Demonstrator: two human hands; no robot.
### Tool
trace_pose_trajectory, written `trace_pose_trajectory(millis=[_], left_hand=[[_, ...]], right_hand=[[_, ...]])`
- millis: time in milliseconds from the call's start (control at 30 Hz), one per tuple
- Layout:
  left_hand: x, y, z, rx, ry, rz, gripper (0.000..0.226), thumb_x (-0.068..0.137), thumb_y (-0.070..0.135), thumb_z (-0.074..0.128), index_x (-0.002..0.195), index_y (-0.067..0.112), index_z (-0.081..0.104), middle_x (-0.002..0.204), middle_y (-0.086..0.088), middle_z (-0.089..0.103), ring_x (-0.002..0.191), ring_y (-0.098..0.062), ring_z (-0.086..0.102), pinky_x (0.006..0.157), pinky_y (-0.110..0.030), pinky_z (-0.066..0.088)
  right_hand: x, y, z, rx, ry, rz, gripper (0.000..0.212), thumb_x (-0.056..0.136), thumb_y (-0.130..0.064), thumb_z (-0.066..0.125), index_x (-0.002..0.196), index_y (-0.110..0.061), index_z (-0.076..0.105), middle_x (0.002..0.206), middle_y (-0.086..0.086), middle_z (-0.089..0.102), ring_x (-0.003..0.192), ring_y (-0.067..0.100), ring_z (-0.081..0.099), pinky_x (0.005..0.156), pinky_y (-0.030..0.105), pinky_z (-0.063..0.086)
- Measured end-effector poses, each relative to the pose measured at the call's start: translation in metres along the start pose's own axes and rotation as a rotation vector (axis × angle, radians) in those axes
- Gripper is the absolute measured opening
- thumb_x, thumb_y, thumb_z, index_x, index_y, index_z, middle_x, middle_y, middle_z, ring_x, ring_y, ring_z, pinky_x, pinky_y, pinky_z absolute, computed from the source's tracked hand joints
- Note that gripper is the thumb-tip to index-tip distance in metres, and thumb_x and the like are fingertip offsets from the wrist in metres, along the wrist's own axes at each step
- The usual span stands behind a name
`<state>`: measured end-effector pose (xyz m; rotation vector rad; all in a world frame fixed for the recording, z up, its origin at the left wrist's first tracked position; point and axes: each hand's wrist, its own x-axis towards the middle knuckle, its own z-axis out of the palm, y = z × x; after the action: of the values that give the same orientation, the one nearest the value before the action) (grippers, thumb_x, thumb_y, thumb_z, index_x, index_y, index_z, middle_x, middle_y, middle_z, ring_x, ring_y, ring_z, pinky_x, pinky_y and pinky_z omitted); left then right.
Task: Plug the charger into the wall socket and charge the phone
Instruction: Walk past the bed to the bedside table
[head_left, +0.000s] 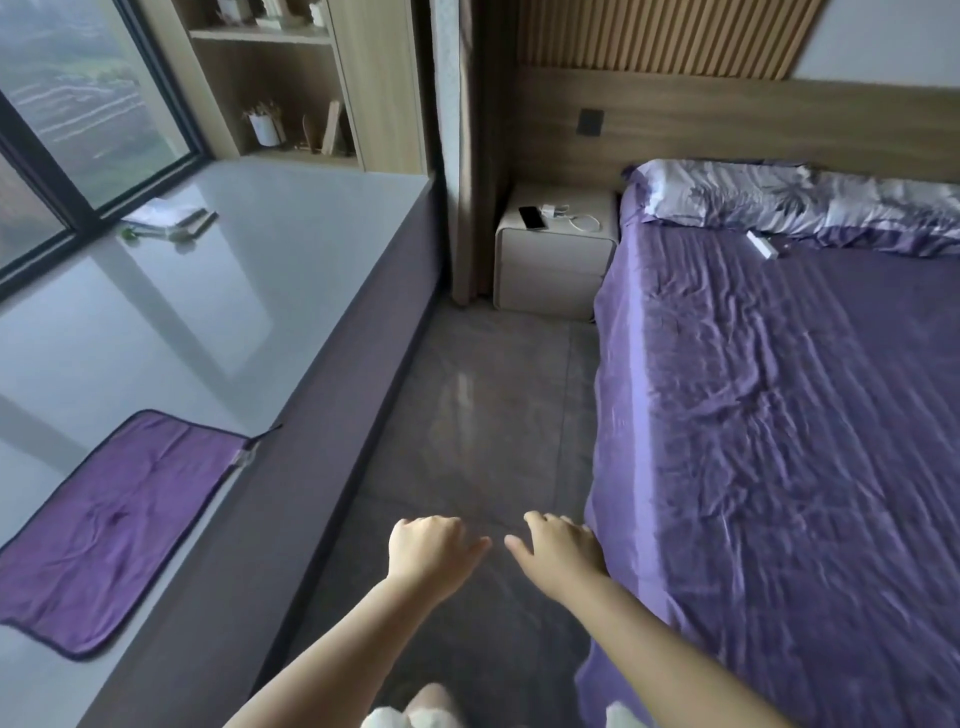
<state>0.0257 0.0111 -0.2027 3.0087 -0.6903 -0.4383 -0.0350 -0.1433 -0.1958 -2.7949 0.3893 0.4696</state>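
A dark phone (532, 217) lies face up on the white bedside table (556, 260) at the far end of the aisle. Beside it sit a white charger plug (549, 210) and its coiled white cable (584, 222). A dark wall socket (591, 122) is set in the wooden headboard panel above the table. My left hand (431, 551) and my right hand (561, 548) hang low over the floor, far from the table. Both hold nothing, with their fingers loosely apart.
A bed with a purple sheet (779, 441) and a patterned pillow (779, 200) fills the right side; a small white object (762, 244) lies on it. A grey window ledge (208, 291) with a purple mat (114, 525) runs along the left. A tiled aisle (483, 415) leads to the table.
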Motion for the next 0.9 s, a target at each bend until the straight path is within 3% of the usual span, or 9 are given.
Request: trace_pose_trajectory(millis=[167,433,533,600,900], left_hand=[[0.034,-0.028,0.001,-0.022,-0.04,0.036,0.051,0.081,0.061,0.035,0.072,0.02,0.063,0.081,0.002,0.071,0.083,-0.021,0.066,0.069,-0.032,0.032],[0.111,-0.091,-0.026,0.013,-0.082,0.087,0.042,0.085,0.049,0.038,0.09,0.021,0.069,0.095,0.0,0.074,0.092,-0.022,0.066,0.076,-0.032,0.037],[0.134,-0.104,-0.035,-0.004,-0.121,0.104,0.04,0.086,0.046,0.038,0.073,0.014,0.058,0.09,-0.003,0.074,0.086,-0.025,0.066,0.072,-0.032,0.037],[0.145,-0.107,-0.039,-0.027,-0.156,0.109,0.038,0.085,0.047,0.037,0.065,0.019,0.053,0.086,-0.004,0.073,0.083,-0.026,0.065,0.071,-0.032,0.035],[0.209,-0.102,-0.044,-0.043,-0.233,0.101,0.048,0.083,0.057,0.036,0.084,0.02,0.067,0.095,0.0,0.073,0.093,-0.024,0.065,0.079,-0.033,0.039]], right_hand=[[0.031,-0.016,-0.001,0.016,-0.03,0.056,0.05,0.092,-0.05,0.037,0.124,-0.013,0.049,0.124,0.01,0.062,0.116,0.031,0.054,0.096,0.042,0.041],[0.101,-0.066,-0.013,0.05,0.012,0.17,0.049,0.091,-0.049,0.038,0.122,-0.014,0.051,0.123,0.01,0.063,0.115,0.031,0.055,0.094,0.041,0.041],[0.12,-0.08,-0.019,0.062,0.036,0.207,0.047,0.091,-0.049,0.039,0.119,-0.014,0.052,0.119,0.01,0.065,0.113,0.032,0.056,0.091,0.041,0.042],[0.128,-0.083,-0.022,0.063,0.042,0.23,0.046,0.09,-0.049,0.04,0.116,-0.013,0.053,0.116,0.011,0.066,0.11,0.032,0.058,0.088,0.04,0.043],[0.179,-0.054,-0.041,0.089,0.02,0.284,0.047,0.091,-0.05,0.038,0.118,-0.015,0.052,0.116,0.009,0.066,0.106,0.031,0.06,0.083,0.037,0.044]])
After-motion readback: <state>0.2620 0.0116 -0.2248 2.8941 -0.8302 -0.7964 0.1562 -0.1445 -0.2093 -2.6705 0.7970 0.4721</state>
